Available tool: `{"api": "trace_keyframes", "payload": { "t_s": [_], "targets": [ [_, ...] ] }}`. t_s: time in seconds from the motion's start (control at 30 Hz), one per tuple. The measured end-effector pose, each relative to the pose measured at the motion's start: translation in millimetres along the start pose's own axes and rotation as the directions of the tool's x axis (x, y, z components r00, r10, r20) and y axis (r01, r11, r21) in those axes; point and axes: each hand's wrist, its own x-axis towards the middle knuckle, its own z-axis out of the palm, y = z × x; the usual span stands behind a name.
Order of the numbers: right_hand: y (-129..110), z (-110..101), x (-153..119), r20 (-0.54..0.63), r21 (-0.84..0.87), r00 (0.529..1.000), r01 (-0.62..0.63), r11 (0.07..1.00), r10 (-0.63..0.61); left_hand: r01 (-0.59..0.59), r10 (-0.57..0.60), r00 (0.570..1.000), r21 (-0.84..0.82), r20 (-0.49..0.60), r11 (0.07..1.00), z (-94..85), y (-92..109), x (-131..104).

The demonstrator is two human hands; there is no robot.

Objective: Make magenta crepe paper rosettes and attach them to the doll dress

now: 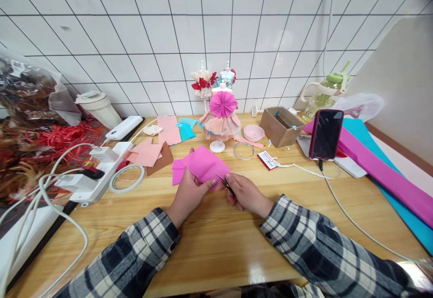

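Note:
My left hand [193,189] grips a folded sheet of bright pink crepe paper [204,165] between thumb and fingers, a little above the wooden table. Small dark scissors [226,184] are held in my right hand [241,193], with their blades at the paper's right corner, close to my left thumb. Part of my right fingers is hidden behind the scissors and palm. Just beyond the paper stands a small dress form in a peach paper skirt [221,126] with a magenta pleated paper rosette [223,104] on its front. Two more decorated forms stand behind it.
Left lie a tape roll [127,179], peach paper pieces [145,151] and a power strip [98,176] with cables. Right are a pink bowl [253,133], a wire ring [244,151], a cardboard box [282,126], a propped phone [326,134] and long coloured paper rolls [382,167].

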Motion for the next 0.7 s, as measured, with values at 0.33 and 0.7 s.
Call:
{"api": "trace_keyframes", "payload": {
  "t_s": [0.33, 0.7],
  "targets": [
    [-1.7, -0.4, -0.5, -0.016, -0.011, 1.0, -0.014, 1.0, 0.014, -0.002, 0.002, 1.0, -0.003, -0.015, 1.0, 0.5, 1.1, 0.5],
    [-3.9, 0.1, -0.3, -0.042, -0.025, 0.998, 0.039, 0.999, -0.04, 0.016, -0.016, 1.0, 0.007, -0.004, 1.0, 1.4, 2.0, 0.8]
  ]
}}
